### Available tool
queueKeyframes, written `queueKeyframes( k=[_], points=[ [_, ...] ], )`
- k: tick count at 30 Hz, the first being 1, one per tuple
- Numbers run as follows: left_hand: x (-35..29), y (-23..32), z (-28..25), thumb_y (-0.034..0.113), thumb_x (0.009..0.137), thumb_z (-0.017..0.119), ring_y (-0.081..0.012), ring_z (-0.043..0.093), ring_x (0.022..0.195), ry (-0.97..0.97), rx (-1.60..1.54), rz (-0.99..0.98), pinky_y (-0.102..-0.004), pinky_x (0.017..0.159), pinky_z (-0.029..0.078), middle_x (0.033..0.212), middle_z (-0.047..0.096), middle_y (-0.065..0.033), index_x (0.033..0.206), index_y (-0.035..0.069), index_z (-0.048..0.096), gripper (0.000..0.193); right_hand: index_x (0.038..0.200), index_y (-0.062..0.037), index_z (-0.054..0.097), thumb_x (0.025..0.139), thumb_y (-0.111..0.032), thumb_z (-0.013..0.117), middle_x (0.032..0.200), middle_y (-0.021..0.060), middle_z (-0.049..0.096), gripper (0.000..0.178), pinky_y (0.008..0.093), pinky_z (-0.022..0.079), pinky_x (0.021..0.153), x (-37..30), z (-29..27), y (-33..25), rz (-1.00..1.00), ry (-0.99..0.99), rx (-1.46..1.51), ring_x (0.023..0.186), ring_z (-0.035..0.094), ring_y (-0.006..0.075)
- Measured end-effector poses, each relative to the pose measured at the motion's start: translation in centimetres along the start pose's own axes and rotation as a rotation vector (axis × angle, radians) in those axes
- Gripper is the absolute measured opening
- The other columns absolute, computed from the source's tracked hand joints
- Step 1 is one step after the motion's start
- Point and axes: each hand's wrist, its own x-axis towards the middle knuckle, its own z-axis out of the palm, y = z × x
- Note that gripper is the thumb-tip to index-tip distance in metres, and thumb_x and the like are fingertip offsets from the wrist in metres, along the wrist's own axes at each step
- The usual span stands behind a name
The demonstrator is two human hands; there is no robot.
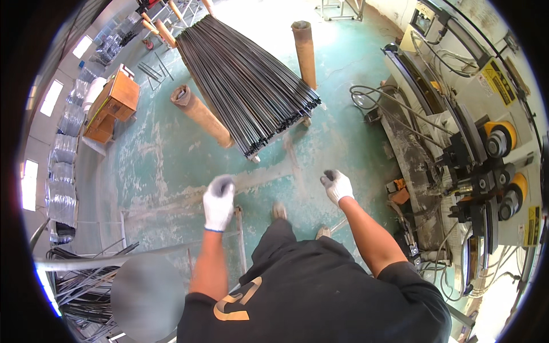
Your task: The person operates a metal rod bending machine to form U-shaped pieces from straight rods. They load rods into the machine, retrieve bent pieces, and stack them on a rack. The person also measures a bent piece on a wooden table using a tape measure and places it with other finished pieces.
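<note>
My left hand, in a white work glove with dark grey on the finger side, hangs in front of me over the floor. Motion blurs its fingers, and nothing held shows. My right hand, gloved the same way, is held out ahead with its fingers curled in and nothing visible in them. Beyond both hands lies a wide stack of long, thin dark metal tubes, their near ends roughly lined up. Neither hand touches the stack.
Brown upright posts flank the stack, one more at its right. Machinery with cables lines the right side. At lower left are a round grey plate and thin dark strips. A wooden desk stands far left.
</note>
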Motion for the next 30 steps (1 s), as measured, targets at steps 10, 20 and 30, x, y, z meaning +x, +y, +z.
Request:
queueKeyframes(
  k=[10, 20, 30],
  points=[
    [36.9, -2.7, -2.8, 0.01, 0.108, 0.073, -0.0234, 0.077, 0.113, 0.465, 0.152, 0.263, -0.0381, 0.104, 0.059, 0.123, 0.081, -0.0109, 0.127, 0.001, 0.079, 0.021, 0.148, -0.0007, 0.069, 0.097, -0.039, 0.084, 0.137, 0.0242, 0.079, 0.066, 0.0482, 0.058, 0.112, 24.2, 3.6, -6.7, 0.011, 0.04, -0.197, 0.129, 0.076, 0.0409],
    [46.3, -3.5, 1.6, 0.015, 0.1, 0.079, -0.0391, 0.077, 0.103, 0.609, 0.833, 0.346, -0.0499, 0.086, 0.063, 0.117, 0.075, -0.0173, 0.121, 0.01, 0.077, 0.022, 0.162, 0.0022, 0.049, 0.085, -0.053, 0.094, 0.148, 0.0248, 0.067, 0.105, 0.0509, 0.053, 0.116, 45.9, 9.3, -13.5, 0.068, 0.101, -0.54, 0.137, 0.064, 0.0428],
    [48.6, -3.4, 2.9, 0.007, 0.099, 0.081, -0.0364, 0.077, 0.099, 0.667, 1.111, 0.364, -0.0492, 0.083, 0.064, 0.118, 0.074, -0.0144, 0.118, 0.006, 0.078, 0.019, 0.133, 0.0011, 0.063, 0.088, -0.048, 0.093, 0.129, 0.0265, 0.066, 0.074, 0.0527, 0.055, 0.108, 55.4, 12.4, -14.5, 0.074, 0.067, -0.585, 0.126, 0.065, 0.0443]
  ],
)
